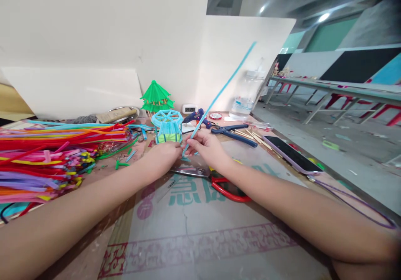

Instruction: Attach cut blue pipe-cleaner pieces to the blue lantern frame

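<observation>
Evidently, the right hand [206,146] pinches the blue strip [224,88] near its lower end, slanting upward beside the blue model [168,130]; the left hand [166,156] adjoins, grip indeterminable. Strip judged light, pliable, bend-prone; hold low, between fingertips.

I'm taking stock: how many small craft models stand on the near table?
2: the green model behind, the blue model in front, just beyond the left hand. More may be hidden.
</observation>
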Demonstrator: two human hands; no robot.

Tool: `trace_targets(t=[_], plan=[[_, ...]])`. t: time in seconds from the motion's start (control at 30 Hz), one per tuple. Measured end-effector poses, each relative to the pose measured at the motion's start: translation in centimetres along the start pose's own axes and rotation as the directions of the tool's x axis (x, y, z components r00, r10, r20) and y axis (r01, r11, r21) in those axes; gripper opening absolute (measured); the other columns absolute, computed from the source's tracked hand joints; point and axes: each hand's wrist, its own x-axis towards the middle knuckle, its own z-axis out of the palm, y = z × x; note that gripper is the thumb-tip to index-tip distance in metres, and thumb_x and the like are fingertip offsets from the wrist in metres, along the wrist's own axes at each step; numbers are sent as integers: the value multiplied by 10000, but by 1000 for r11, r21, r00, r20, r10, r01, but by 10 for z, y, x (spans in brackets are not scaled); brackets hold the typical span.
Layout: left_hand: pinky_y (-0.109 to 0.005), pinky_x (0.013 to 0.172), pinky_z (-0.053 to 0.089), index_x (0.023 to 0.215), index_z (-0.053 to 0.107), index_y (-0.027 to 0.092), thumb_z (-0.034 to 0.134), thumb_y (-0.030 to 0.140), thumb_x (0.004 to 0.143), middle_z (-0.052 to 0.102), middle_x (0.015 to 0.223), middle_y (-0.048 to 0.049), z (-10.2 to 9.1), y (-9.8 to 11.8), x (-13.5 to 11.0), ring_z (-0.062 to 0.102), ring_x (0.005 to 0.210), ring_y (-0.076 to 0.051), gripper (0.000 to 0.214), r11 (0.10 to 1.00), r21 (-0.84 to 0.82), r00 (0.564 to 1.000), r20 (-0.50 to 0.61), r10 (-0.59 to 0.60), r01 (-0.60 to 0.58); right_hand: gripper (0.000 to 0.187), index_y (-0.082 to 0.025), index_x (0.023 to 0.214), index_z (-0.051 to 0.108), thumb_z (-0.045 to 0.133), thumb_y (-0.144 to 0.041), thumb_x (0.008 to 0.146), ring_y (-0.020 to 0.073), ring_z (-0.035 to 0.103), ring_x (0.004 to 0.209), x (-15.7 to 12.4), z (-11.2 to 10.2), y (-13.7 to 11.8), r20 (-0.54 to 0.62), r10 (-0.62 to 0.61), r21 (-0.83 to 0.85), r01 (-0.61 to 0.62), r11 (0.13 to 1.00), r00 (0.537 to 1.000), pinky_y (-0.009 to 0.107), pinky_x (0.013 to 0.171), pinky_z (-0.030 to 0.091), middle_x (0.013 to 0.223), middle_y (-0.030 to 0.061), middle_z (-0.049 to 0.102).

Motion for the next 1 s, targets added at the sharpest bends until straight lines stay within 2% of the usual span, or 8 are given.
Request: trace_targets(t=[0.2,0.33,0.4,0.53,0.63,0.7,0.83,1.0], plan=[[-298,714,441,921,660,166,431,189,884,679,882,-88,-2,-3,-4,629,793,-203,233,998,-34,997,-52,-60,58,242,-169,854,586,708,-318,708,126,644,597,2,-3,-2,-54,13,52,-10,999,998,271,602,547,692,-1,678],[-293,678,421,865,662,181,457,264,874,702,867,-58,-6,-4,-16,623,790,-205,221,955,-260,978,-106,-178,145,217,-171,779,578,688,-353,735,124,626,591,2,-9,-20,-80,-53,-38,50,998,995,264,593,530,649,-8,652],[-276,657,424,865,648,174,473,309,874,698,822,-42,-9,-2,-21,615,744,-185,222,871,-457,960,-109,-259,183,217,-169,752,577,664,-367,762,122,617,601,1,-9,-27,-84,-79,-103,70,992,993,264,605,521,658,1,646],[-233,567,420,861,617,159,517,402,861,666,753,-16,-6,1,-25,564,606,-131,263,571,-787,901,-48,-432,232,209,-173,714,562,626,-358,788,120,588,591,-3,-1,-23,-75,-47,-218,29,976,996,265,601,498,645,-1,620],[-218,533,409,853,617,148,566,450,832,625,680,-1,2,0,-25,538,569,-115,306,404,-887,902,32,-431,224,168,-170,749,582,605,-328,799,124,591,611,-5,5,-10,-39,-14,-247,4,969,999,266,611,493,665,-4,621],[-214,530,404,874,629,141,594,454,814,609,659,4,7,-2,-25,542,579,-116,321,349,-909,907,69,-416,229,156,-165,775,597,603,-318,801,124,592,618,-6,8,-3,-15,8,-244,-11,970,1000,268,618,494,679,-5,625],[-218,556,410,918,659,141,609,431,806,628,690,1,13,-4,-24,541,598,-115,315,329,-916,910,80,-406,227,154,-161,771,602,628,-311,791,119,584,613,-8,11,1,3,52,-240,-50,970,999,263,617,495,675,-8,630],[-231,583,410,907,696,145,584,427,819,657,736,-15,17,-6,-24,556,643,-131,316,400,-899,925,13,-380,177,216,-172,776,595,666,-376,776,126,618,617,-10,13,-2,-1,95,-156,-94,983,995,276,630,528,681,-3,655]])
